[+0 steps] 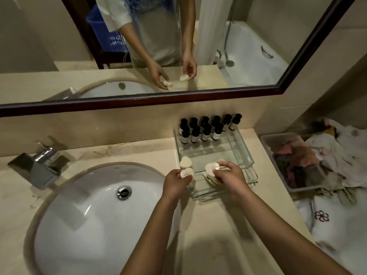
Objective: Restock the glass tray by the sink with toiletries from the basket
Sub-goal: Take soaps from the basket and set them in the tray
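Observation:
A glass tray [241,148] stands on the counter right of the sink, with several dark small bottles [200,132] lined up along its back. My left hand [175,184] pinches a round white wrapped soap [186,173] at the tray's front left corner. Just behind that soap, another white soap [185,162] lies in the tray. My right hand [231,176] holds a second round white soap [212,169] over the tray's front part. Flat packets [210,180] lie under my right hand, partly hidden.
The white sink basin [89,211] and chrome tap [37,167] fill the left. A grey bin [267,140] with crumpled cloths sits right of the counter, white towels [337,225] below it. A mirror [139,46] reflects a blue basket [107,34] behind me.

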{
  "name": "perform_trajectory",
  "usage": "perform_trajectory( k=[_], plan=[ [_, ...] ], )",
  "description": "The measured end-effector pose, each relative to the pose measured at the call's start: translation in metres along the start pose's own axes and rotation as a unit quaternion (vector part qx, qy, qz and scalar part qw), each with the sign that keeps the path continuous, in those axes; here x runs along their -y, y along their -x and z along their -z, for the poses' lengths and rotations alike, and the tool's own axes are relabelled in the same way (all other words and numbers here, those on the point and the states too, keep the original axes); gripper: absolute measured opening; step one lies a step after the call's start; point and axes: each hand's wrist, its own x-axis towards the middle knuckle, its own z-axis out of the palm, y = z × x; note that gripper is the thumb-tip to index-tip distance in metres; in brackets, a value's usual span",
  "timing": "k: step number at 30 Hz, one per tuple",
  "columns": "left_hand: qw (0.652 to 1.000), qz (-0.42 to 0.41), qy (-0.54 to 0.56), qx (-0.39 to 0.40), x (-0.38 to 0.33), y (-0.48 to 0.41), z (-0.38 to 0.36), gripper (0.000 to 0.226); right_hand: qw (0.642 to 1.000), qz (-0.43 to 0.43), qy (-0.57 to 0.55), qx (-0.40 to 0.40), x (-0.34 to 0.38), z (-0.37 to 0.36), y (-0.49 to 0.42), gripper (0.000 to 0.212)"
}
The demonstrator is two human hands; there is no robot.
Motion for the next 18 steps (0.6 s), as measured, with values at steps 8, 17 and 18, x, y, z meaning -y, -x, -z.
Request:
perform_trajectory(
  k=[8, 17, 18],
  plan=[
    [0.996, -0.025, -0.074, 0.046, 0.005, -0.011, -0.004, 0.048, 0.995, -0.019, -0.027, 0.094, 0.007, -0.026, -0.056, 0.031],
    [0.995, -0.039, -0.05, 0.073, 0.012, -0.012, -0.015, 0.074, 0.99, 0.028, -0.017, 0.139, -0.012, -0.042, -0.085, 0.025],
    [0.996, -0.031, -0.038, 0.071, 0.011, -0.013, -0.015, 0.076, 0.989, 0.033, -0.012, 0.142, -0.013, -0.042, -0.087, 0.026]
  ],
)
